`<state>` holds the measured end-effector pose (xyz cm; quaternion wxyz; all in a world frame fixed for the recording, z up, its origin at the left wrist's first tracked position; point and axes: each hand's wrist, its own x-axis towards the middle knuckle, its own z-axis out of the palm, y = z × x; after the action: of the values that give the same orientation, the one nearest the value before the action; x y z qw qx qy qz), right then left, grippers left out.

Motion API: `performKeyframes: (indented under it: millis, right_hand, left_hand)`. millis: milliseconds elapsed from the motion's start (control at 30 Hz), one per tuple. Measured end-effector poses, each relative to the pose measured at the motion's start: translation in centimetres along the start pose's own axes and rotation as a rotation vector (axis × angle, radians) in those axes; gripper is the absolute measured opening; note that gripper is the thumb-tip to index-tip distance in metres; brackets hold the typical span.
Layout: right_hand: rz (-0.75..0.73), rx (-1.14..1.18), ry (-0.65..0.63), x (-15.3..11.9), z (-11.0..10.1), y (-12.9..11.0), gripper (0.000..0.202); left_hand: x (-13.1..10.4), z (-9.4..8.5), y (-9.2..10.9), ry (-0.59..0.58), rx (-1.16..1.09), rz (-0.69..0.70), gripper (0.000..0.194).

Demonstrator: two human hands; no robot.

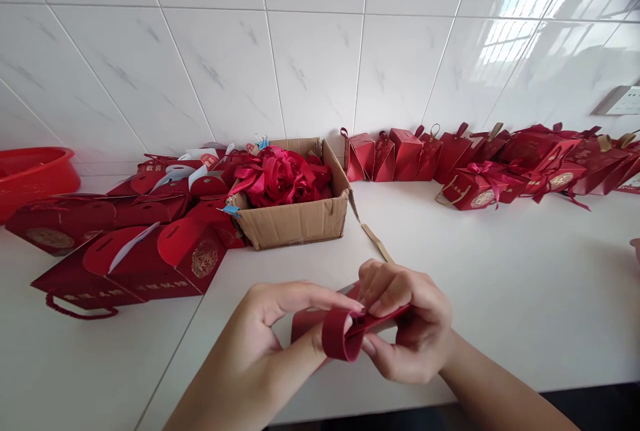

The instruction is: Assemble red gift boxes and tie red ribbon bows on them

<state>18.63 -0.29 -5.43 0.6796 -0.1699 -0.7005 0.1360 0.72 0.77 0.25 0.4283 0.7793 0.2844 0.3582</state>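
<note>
A dark red strap [342, 335], bent into a loop, is between my two hands. My left hand [280, 344] pinches the loop with thumb and forefinger. The fingers of my right hand [407, 324] are closed on the folded red piece just right of the loop. Below the hands, a red box [306, 326] shows in part on the white table; most of it is hidden by the fingers. Past my right hand a flat tan strap [377, 243] lies on the table.
A cardboard box [295, 224] full of red ribbons [280, 177] stands behind the hands. Red gift boxes [165, 257] and a red basin [37, 181] are at the left. More red boxes [407, 154] line the tiled wall [320, 71] at right. The table's [525, 297] front edge is near.
</note>
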Motion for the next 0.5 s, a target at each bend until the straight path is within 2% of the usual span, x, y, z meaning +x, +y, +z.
performKeyframes:
  millis: [167,300,500]
  right_hand:
    - [-0.047,-0.029,0.034,0.1,-0.1,-0.1,0.024]
    - [-0.105,-0.087,0.045,0.2,-0.3,0.0,0.022]
    - [-0.207,-0.17,0.095,0.3,-0.4,0.5,0.022]
  left_hand:
    - [0.1,-0.2,0.2,-0.065,-0.033,-0.001,0.025]
    - [0.7,-0.1,-0.7,-0.154,-0.128,0.002,0.015]
    - [1.7,0.5,-2.4,-0.147,-0.195,0.2,0.011]
